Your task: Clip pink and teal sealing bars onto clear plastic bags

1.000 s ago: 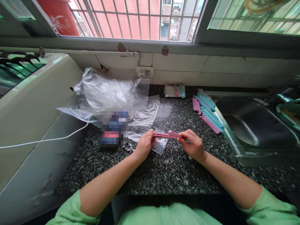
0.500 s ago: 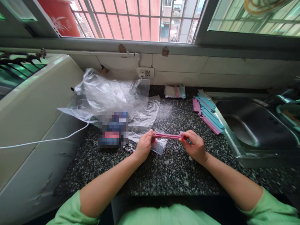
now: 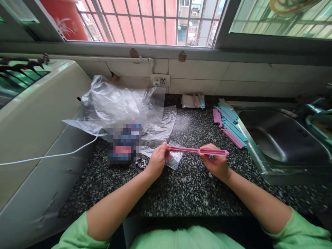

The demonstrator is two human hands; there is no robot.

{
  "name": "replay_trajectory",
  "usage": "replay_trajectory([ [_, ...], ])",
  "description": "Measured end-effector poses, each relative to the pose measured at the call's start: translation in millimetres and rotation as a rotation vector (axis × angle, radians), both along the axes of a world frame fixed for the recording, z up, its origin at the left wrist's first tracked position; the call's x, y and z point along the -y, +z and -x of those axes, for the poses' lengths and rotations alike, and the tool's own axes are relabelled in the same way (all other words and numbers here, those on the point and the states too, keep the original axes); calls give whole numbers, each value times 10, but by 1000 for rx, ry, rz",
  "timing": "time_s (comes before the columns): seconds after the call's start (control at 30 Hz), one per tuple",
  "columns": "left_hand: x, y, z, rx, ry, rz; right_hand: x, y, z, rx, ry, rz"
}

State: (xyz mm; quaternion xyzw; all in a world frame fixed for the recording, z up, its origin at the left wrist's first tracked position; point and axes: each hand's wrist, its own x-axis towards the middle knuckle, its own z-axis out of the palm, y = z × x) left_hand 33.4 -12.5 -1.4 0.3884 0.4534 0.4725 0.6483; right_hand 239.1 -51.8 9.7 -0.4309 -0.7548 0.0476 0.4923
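Over the speckled dark countertop (image 3: 192, 190) I hold a pink bag-sealing clip (image 3: 197, 151), unfolded into one long straight strip. My left hand (image 3: 157, 160) pinches its left end together with a small clear plastic bag (image 3: 174, 157) that hangs under the clip. My right hand (image 3: 216, 160) grips the clip near its hinge, and the right arm of the clip sticks out past my fingers.
A pile of pink and blue clips (image 3: 229, 126) lies by the steel sink (image 3: 280, 138) on the right. Crumpled clear plastic bags (image 3: 121, 103) and a blurred packet (image 3: 124, 143) sit at the left. A white appliance (image 3: 38, 114) with a white cable (image 3: 52, 155) flanks the counter.
The pink clip was folded together between my hands; its outer arm has swung open to the right, so it now lies stretched out straight. My hands have barely shifted.
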Motion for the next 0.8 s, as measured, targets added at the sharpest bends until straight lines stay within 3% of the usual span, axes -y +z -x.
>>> replay_trajectory([
  [0.47,-31,-39,9,65,33,-12,52,-12,-1,-209,31,149],
  [0.67,-36,6,-13,148,63,46,65,-18,15,-380,-1,329],
  [0.8,-32,72,-32,198,83,115,37,-49,25,-536,52,441],
])
